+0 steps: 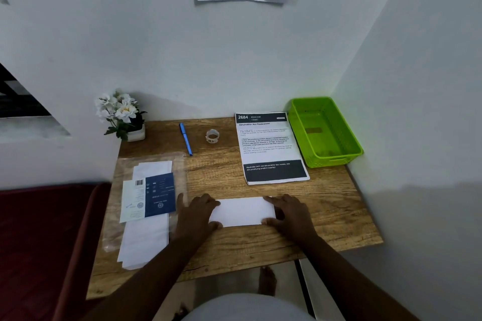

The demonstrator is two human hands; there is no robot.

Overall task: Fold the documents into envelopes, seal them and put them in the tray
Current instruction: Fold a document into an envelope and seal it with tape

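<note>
While the folded sheet (pixel 242 211) lies near the worktop's (pixel 326 206) front edge, long axis left to right, my left hand (pixel 195 216) and right hand (pixel 289 214) press its ends with flat fingers; the envelopes (pixel 146 237) lie nearer my left, the tray (pixel 336 161) at the far right corner.

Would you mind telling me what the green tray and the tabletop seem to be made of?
The green tray looks like glossy moulded plastic: its walls are a perforated lattice and the colour is uniform. The tabletop shows matt wood grain with knots; whether solid wood or laminate cannot be told.
</note>
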